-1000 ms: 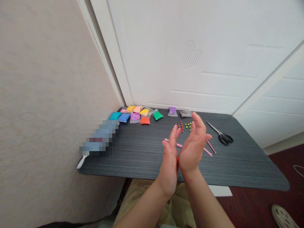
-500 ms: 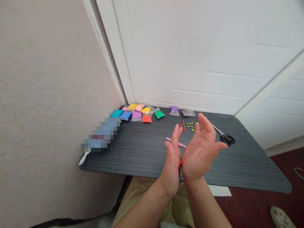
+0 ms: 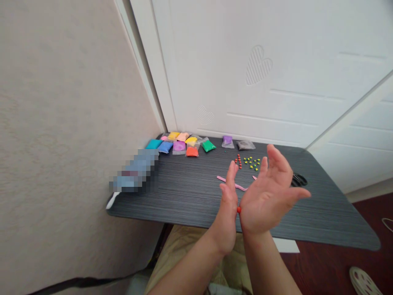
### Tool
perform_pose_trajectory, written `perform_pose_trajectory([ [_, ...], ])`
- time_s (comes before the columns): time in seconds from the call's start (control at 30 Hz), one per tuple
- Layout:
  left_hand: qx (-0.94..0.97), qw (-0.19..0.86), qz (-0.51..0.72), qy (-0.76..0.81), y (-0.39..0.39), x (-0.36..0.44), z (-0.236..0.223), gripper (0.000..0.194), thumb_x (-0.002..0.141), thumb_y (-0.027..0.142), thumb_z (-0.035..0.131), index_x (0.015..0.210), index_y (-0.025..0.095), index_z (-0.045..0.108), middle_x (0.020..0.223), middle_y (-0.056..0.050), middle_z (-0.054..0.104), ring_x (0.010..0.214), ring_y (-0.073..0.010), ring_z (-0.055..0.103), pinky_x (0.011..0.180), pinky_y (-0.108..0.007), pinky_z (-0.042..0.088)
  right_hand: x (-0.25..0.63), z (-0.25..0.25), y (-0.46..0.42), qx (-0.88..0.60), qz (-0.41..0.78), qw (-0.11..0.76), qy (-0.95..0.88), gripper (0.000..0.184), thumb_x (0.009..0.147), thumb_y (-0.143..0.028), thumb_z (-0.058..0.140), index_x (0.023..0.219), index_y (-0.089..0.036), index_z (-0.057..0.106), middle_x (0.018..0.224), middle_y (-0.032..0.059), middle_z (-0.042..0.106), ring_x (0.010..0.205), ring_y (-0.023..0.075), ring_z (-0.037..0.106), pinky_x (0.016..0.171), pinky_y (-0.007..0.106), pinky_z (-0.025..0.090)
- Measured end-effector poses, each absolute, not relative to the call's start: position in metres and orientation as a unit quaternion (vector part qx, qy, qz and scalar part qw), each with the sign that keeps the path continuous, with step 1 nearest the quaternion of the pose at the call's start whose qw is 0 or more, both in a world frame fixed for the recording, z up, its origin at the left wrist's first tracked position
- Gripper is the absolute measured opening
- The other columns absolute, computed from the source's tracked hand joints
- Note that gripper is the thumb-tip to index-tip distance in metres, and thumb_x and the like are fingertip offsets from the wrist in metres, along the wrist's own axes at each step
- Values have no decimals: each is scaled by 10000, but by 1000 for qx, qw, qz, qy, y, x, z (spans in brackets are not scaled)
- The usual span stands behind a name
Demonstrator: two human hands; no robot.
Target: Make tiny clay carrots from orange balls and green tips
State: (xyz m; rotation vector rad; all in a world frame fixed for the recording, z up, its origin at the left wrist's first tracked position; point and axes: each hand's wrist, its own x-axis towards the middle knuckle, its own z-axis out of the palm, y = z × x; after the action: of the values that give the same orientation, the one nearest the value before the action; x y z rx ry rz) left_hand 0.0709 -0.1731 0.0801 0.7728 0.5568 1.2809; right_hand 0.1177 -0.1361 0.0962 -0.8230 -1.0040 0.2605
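Observation:
My left hand (image 3: 229, 205) and my right hand (image 3: 270, 192) are raised over the near edge of the dark striped table (image 3: 184, 192), heels of the palms together and fingers stretched out. A small red clay ball (image 3: 238, 209) is pressed between the two palms. Just beyond my hands lie pink sticks (image 3: 231, 183), a row of tiny red clay bits (image 3: 238, 160) and a scatter of yellow-green bits (image 3: 252, 162).
Several coloured clay bags (image 3: 184, 145) lie at the table's far left, a purple bag (image 3: 227, 141) and a grey bag (image 3: 245, 144) further right. Black scissors (image 3: 299, 179) peek out behind my right hand. A blurred object (image 3: 135, 176) rests by the left wall. A white door (image 3: 260, 69) stands behind.
My right hand has tilted outward to the right and slid forward against the left palm. The red ball now shows lower between the palms. The view has shifted slightly.

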Motion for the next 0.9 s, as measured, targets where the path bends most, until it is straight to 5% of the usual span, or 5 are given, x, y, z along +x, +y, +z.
perform_pose_trajectory([
  [0.17,290,735,570,228,-176,76,80,521,836,526,168,1272,311,353,1395,82,265,1307,-92,92,1061,-224,38,126,97,-127,-401,63,772,-489,598,865,-404,-76,1135,-189,413,1248,100,386,1225,206,300,1005,494,186],
  [0.33,73,804,554,206,-165,80,70,604,790,579,287,1198,172,468,1296,-83,436,1227,-238,335,1001,-348,287,123,80,-125,-425,49,728,-536,569,861,-510,61,1120,-182,447,1217,94,421,1191,211,338,1002,478,196],
  [0.47,-26,820,548,165,-150,77,50,562,805,517,335,1107,83,525,1152,-144,551,1092,-243,493,889,-318,419,119,75,-120,-419,90,717,-550,533,866,-504,106,1106,-192,466,1181,83,457,1156,203,381,983,475,234],
  [0.67,-76,813,567,105,-141,72,39,474,827,430,357,1014,49,567,986,-151,628,1012,-223,554,869,-308,444,130,89,-119,-320,238,794,-459,459,887,-394,113,987,-199,516,1042,76,530,1022,181,497,880,436,374],
  [0.9,-39,800,594,65,-140,59,50,468,849,405,312,1055,59,550,1085,-172,586,1112,-251,478,893,-359,432,150,72,-150,-407,250,708,-520,195,817,-278,426,847,-195,600,874,57,575,844,181,531,799,399,393],
])
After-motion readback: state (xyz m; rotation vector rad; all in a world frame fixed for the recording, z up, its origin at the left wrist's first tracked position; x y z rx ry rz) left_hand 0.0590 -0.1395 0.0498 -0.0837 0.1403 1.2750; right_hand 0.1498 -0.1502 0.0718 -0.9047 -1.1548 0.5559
